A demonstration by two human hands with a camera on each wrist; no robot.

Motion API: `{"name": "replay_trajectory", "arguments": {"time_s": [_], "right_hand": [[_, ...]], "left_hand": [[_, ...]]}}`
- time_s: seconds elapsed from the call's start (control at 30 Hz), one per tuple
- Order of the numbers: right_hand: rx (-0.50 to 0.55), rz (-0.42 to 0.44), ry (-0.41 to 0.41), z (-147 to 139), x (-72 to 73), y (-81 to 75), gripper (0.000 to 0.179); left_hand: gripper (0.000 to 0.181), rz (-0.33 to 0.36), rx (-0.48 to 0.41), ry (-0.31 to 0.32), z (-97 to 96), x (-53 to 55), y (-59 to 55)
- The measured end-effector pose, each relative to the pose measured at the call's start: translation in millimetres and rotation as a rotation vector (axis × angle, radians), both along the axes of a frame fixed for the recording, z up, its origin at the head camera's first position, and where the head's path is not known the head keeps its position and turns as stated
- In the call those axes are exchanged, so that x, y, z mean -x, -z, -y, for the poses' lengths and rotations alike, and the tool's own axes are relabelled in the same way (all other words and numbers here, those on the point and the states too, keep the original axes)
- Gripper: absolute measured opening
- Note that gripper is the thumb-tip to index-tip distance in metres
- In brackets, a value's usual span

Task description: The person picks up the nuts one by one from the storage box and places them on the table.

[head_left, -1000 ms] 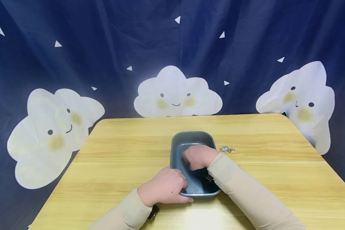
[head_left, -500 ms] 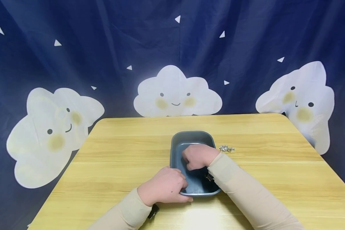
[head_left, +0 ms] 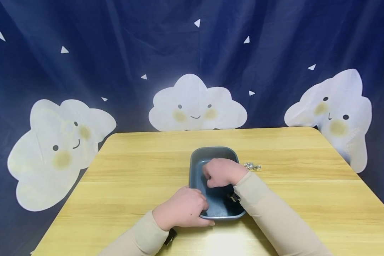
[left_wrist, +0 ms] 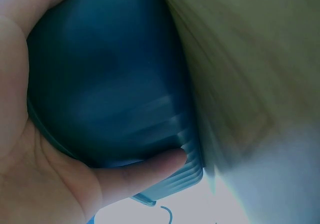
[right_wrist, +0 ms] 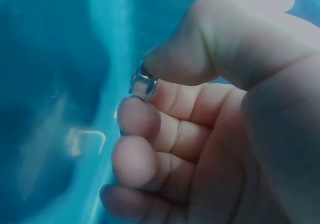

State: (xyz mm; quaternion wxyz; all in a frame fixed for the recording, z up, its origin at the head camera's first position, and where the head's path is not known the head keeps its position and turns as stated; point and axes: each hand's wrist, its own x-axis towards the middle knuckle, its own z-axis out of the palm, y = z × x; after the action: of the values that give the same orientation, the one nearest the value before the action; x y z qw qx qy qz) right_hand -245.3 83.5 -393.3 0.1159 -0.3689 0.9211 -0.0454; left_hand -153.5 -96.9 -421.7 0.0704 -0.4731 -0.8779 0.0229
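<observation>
A dark blue-grey rectangular container (head_left: 217,209) with rounded corners stands on the table. My left hand (head_left: 185,208) grips its near left corner. In the left wrist view the thumb presses on the container's outer wall (left_wrist: 120,84), while the other fingers go over the rim. Inside the container is my right hand (head_left: 222,173), its fingers curled. The right wrist view shows a small shiny metal nut (right_wrist: 143,87) pinched between thumb and forefinger, partly covered by the thumb. Several more metal nuts (head_left: 252,166) lie in a cluster on the table, just right of the container.
The light wooden table (head_left: 140,160) has rounded far corners. Behind it hangs a dark blue curtain (head_left: 121,42) printed with white clouds and small triangles.
My right hand has risen slightly and shifted a little to the right within the container. The left hand keeps its grip, and the cluster of nuts looks the same.
</observation>
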Motion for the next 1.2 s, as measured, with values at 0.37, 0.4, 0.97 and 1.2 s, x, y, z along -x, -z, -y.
{"name": "replay_trajectory", "arguments": {"time_s": [0.37,0.4,0.97,1.2], "right_hand": [[0.116,-0.011,-0.016,-12.8,0.1,-10.1,0.009],[0.12,-0.016,-0.012,-13.7,0.0,-11.2,0.008],[0.243,-0.038,0.017,-39.1,-5.0,-41.6,0.008],[0.259,-0.023,0.068,-54.4,-1.6,-45.0,0.007]], "left_hand": [[0.052,0.024,-0.017,0.008,1.0,0.7,-1.0],[0.053,0.024,-0.018,0.009,0.9,0.8,-1.5],[0.053,0.036,-0.006,0.005,0.0,0.0,-3.3],[0.054,0.038,-0.005,0.0,0.0,-0.7,-3.5]]}}
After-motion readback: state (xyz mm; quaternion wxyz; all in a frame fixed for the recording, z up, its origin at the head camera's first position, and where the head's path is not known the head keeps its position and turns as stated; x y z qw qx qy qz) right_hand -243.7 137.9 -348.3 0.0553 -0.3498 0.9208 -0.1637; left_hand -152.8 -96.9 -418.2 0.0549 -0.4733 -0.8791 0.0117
